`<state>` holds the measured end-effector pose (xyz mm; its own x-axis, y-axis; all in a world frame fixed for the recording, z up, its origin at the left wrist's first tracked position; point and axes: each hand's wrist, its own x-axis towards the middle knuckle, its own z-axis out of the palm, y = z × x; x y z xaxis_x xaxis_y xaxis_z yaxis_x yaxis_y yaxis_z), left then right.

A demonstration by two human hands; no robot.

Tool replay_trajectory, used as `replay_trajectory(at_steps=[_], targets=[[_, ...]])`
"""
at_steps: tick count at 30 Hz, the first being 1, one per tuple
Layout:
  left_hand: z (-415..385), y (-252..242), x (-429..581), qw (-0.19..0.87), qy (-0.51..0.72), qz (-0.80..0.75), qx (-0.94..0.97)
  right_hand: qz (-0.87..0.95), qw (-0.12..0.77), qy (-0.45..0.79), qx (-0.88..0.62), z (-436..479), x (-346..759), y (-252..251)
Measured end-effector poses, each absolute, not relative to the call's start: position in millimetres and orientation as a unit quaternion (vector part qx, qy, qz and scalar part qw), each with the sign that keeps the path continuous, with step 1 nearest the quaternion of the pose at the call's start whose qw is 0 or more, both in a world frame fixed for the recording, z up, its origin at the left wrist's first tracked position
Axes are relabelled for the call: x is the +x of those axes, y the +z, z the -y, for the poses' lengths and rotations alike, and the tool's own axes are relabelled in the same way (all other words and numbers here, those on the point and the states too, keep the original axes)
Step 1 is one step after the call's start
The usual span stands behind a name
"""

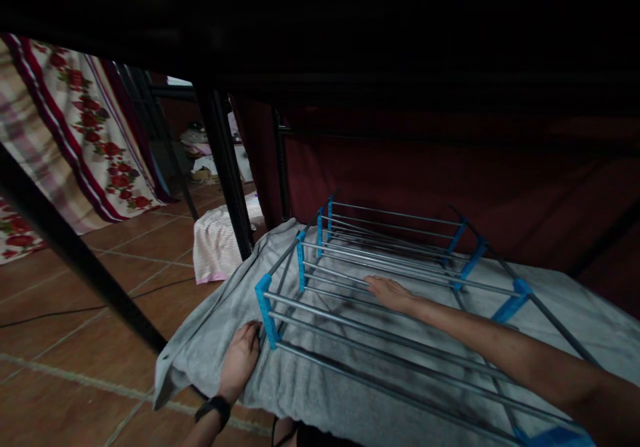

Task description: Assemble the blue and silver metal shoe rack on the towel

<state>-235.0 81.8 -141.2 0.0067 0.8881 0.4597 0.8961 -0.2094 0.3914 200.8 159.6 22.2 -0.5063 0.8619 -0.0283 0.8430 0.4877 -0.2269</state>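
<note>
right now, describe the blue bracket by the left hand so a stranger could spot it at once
Find the grey cloth before the dark red curtain. On it lies a metal rack with blue brackets. The bracket you want is leftmost, and unlike the others it is right beside the left hand.

Rack rods (295, 304): we tag grey metal, smooth, slight sheen. Blue brackets (267, 310): plastic, we'd say, smooth. Grey blanket (210, 340): matt, fuzzy cloth. Red curtain (425, 167): matt cloth. Black post (223, 167): metal-looking, faint gloss. Floor (45, 340): smooth-looking tile. Floral hanging (95, 127): cloth, matt. Striped cover (217, 244): ribbed-looking cloth, matt.
</note>
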Motion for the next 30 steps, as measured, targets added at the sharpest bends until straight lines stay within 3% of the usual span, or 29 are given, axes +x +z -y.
replay_trajectory(at_steps=[14, 30], targets=[[-82, -141, -236, 0.009, -0.305, 0.628, -0.716, 0.853, 0.108, 0.144, -0.489, -166, 202, 19], [-79, -136, -232, 0.005, -0.316, 0.625, -0.714, 0.858, 0.096, 0.129, -0.487, -166, 204, 16]])
